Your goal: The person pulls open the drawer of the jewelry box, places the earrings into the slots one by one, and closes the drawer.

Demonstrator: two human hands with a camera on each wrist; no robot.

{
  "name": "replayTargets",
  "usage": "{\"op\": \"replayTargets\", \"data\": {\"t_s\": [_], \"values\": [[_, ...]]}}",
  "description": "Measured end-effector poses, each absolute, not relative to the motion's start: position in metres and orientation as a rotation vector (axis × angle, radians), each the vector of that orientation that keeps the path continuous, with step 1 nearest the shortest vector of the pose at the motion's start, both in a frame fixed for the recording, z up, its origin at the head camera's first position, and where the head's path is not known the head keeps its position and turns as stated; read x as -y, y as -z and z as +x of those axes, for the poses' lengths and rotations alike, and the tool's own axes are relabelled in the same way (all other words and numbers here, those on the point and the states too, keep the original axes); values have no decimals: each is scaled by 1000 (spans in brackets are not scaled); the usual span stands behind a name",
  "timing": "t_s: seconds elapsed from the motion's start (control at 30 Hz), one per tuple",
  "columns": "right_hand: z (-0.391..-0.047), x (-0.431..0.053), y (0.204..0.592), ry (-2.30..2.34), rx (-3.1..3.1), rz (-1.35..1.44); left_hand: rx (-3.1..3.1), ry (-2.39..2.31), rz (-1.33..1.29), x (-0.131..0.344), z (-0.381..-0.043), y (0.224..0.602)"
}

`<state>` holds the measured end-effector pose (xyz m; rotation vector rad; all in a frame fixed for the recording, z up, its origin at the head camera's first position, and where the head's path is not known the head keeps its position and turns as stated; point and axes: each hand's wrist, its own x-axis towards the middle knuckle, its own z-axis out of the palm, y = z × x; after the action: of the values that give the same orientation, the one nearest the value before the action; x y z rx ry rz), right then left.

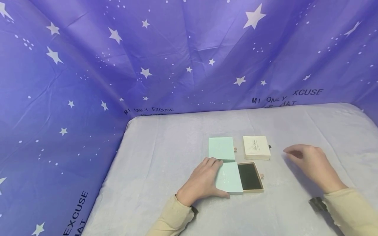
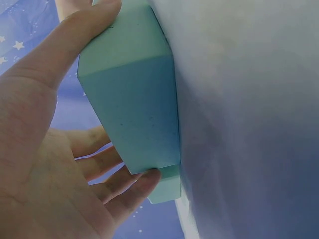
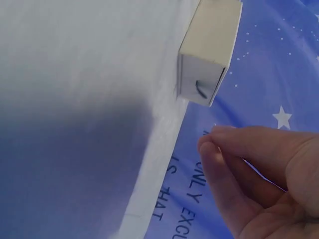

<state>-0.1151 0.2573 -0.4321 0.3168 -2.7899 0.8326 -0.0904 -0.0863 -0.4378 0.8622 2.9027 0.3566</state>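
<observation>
My left hand point(image 1: 203, 180) grips a mint-green drawer box point(image 1: 228, 178), thumb along its near side and fingers at the far side. Its drawer point(image 1: 251, 177) is pulled out to the right, showing a black lining and a small ribbon tab. In the left wrist view, the plain end of the mint box point(image 2: 132, 114) faces the palm. My right hand point(image 1: 313, 164) is raised over the right of the table, away from the boxes. Thumb and forefinger meet at their tips point(image 3: 212, 139), where a tiny pale glint shows; its kind is too small to tell.
A second mint-green box point(image 1: 221, 148) lies just behind the first. A cream box point(image 1: 256, 147) with dark print and a dark pull tab sits to its right, closed. Pale cloth covers the table point(image 1: 165, 147). A purple star-print curtain point(image 1: 189, 49) hangs behind and to the left.
</observation>
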Motion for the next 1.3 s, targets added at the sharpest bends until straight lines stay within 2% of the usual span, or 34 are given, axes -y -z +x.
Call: {"op": "replayTargets", "data": {"t_s": [0.87,1.3], "values": [[-108,-199,419,-850,2736,603,-2915,-361,878,87,-89,437],[-103,-177,425,-847,2737,719,-2920,-366,882,86,-90,437]]}}
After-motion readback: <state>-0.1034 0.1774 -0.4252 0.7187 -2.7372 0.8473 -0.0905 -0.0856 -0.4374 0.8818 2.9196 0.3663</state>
